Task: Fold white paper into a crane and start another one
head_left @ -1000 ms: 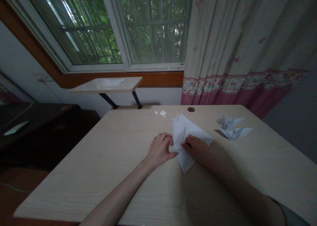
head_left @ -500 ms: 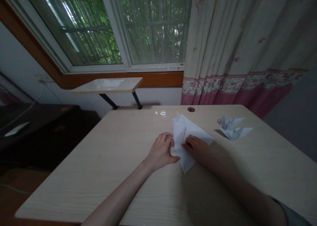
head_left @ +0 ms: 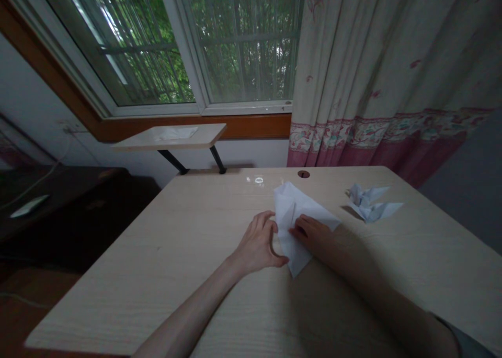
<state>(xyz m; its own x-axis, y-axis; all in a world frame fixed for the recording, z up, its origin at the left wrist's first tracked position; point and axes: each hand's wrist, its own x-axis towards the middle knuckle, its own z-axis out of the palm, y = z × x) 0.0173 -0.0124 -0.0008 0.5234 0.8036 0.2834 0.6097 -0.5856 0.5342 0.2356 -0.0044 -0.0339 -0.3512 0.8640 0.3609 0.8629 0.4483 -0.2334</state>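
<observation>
A partly folded sheet of white paper (head_left: 291, 207) lies near the middle of a light wooden table (head_left: 188, 253). My left hand (head_left: 257, 245) curls at the paper's left edge, thumb and fingertips pinching along a fold. On top of the sheet rests my right hand (head_left: 314, 235), fingertips pressed down on the paper close to the same crease. A finished folded paper figure (head_left: 371, 203) sits apart to the right on the table.
A round cable hole (head_left: 303, 174) is near the table's far edge. Behind stand a window, a small wall shelf (head_left: 172, 135) and a patterned curtain (head_left: 384, 75). Dark furniture (head_left: 58, 211) lies to the left.
My left hand has slid a little nearer along the paper's left edge. The right hand and the paper have stayed almost still.
</observation>
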